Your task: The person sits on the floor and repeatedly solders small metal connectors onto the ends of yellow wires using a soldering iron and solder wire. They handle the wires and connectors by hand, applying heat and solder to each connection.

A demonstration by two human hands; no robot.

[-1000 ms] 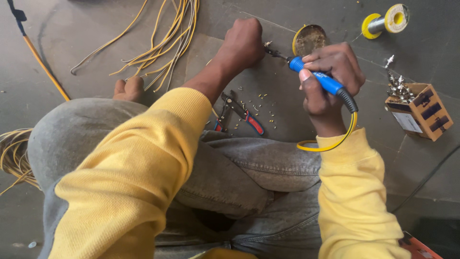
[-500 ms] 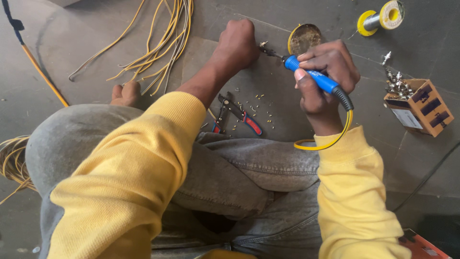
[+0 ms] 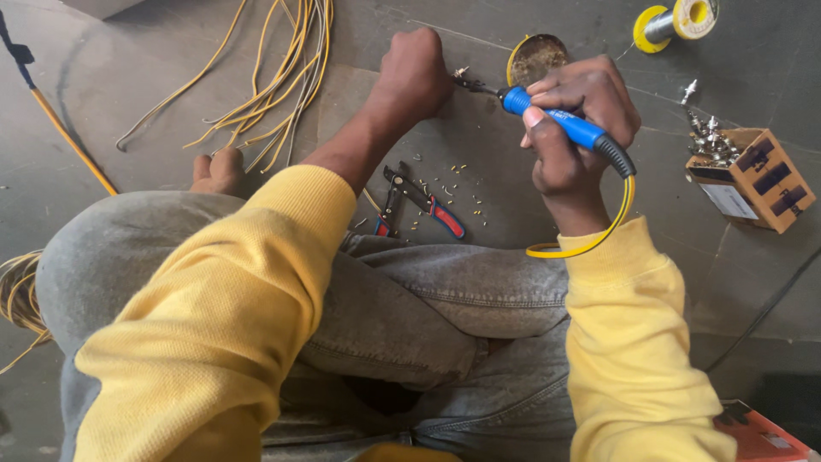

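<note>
Right hand wrapped around blue soldering iron, tip near round tin of brownish paste. Left hand fisted on floor, contents hidden. Cardboard box at right, metal parts on top.

We wear a yellow knit sweatshirt whose long, loose sleeves end in ribbed cuffs pushed a little up both forearms, over faded grey-blue jeans creased with heavy folds and stitched seams, and our hands and one foot are bare.
</note>
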